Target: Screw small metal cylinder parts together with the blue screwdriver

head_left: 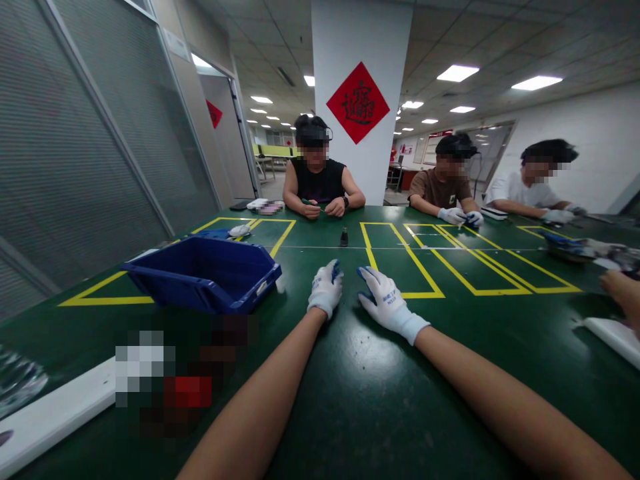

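Both my forearms stretch out over a dark green table. My left hand, in a white glove with blue fingertips, rests on the table with its fingers curled in; I cannot make out anything in it. My right hand, gloved the same way, lies flat beside it with fingers stretched out and holds nothing. The two hands are a few centimetres apart. A small dark object stands on the table beyond them.
A blue plastic bin sits tilted to the left of my hands. Yellow tape lines mark boxes on the table. Three people sit across the table, handling small items. A white tray lies at front left, another white tray at right.
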Tool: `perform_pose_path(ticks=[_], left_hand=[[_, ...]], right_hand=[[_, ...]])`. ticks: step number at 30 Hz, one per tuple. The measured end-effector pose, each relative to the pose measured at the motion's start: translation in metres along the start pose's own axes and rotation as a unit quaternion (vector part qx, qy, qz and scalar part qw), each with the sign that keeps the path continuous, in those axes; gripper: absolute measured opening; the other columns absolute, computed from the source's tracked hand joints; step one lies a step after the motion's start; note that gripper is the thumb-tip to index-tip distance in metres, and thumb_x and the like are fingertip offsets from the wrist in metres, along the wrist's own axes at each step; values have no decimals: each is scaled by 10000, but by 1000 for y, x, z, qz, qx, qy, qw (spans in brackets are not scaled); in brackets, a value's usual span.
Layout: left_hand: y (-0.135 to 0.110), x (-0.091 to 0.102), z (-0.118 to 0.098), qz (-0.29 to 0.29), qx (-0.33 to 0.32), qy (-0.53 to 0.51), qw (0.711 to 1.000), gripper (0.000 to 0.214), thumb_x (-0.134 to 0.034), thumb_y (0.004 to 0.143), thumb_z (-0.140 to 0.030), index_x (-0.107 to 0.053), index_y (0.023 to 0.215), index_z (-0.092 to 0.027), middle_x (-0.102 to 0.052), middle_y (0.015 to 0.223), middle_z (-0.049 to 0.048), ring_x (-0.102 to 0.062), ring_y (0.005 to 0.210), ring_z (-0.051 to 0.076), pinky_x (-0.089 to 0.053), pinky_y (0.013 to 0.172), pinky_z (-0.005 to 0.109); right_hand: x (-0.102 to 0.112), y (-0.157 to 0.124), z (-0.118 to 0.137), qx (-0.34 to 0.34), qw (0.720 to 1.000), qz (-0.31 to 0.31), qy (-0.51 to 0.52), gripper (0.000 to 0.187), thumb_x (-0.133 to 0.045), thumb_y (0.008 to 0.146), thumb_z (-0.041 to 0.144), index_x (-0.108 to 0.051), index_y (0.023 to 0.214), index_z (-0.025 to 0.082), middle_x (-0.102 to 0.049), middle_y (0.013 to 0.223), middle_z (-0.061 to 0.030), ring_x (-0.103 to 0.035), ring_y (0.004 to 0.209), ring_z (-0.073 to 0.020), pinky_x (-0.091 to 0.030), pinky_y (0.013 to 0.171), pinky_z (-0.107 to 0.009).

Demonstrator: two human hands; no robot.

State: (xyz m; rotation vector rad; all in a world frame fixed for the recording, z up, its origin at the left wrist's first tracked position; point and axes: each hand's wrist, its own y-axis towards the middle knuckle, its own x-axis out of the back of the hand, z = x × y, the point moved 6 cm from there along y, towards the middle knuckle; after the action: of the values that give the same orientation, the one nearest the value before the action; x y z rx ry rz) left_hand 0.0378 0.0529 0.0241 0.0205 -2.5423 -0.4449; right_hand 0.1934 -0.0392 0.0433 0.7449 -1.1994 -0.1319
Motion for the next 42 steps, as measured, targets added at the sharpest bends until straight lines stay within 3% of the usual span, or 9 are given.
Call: perform_pose_path(ticks=[3, 7, 13, 18, 24, 42], left_hand=[[6, 17, 14, -10, 6, 194, 981, 458, -487, 862, -308, -498, 1318, -270, -516, 1237, 110, -544, 1103, 254, -438, 937, 364], [6, 21, 17, 24, -7, 263, 965, 378, -459, 883, -349, -550, 1248, -307, -526, 1197, 84, -537, 1078, 238, -435, 899, 338], [1, 11, 7, 82, -27, 285, 955, 414, -584, 774, -555, -616, 1078, -275, -550, 1121, 71, -537, 1018, 251, -435, 837, 333], [-2, 8, 1, 86, -39, 323, 942, 431, -549, 773, -617, -608, 991, -251, -553, 1094, 82, -529, 1010, 265, -423, 843, 361], [-4, 6, -9, 84, -78, 347, 931, 412, -506, 803, -611, -596, 960, -241, -548, 1062, 85, -522, 993, 268, -427, 813, 362], [-4, 4, -15, 98, -112, 355, 923, 337, -553, 800, -553, -609, 910, -240, -555, 1065, 76, -512, 1013, 259, -416, 827, 353]], right_hand=[[-5, -1, -2, -7, 999, 40, -4, 562, -445, 906, 401, -374, 1417, 176, -413, 1411, -144, -377, 1305, -244, -343, 1040, -413], [-12, -3, -5, -17, 994, 106, -6, 444, -408, 930, 401, -513, 1309, 193, -509, 1327, -125, -475, 1218, -223, -374, 999, -391], [-14, -1, -5, -18, 992, 122, -6, 414, -398, 936, 404, -562, 1257, 200, -551, 1276, -113, -515, 1166, -214, -386, 975, -374], [-15, -1, -6, -19, 992, 123, -5, 410, -403, 935, 399, -561, 1260, 205, -553, 1274, -107, -515, 1165, -209, -382, 977, -365], [-16, -2, -7, -21, 992, 121, -15, 418, -388, 937, 414, -561, 1260, 213, -557, 1273, -98, -517, 1163, -220, -392, 961, -374], [-16, -2, -6, -21, 992, 125, -14, 419, -378, 937, 422, -559, 1256, 219, -552, 1284, -94, -513, 1169, -232, -395, 954, -399]])
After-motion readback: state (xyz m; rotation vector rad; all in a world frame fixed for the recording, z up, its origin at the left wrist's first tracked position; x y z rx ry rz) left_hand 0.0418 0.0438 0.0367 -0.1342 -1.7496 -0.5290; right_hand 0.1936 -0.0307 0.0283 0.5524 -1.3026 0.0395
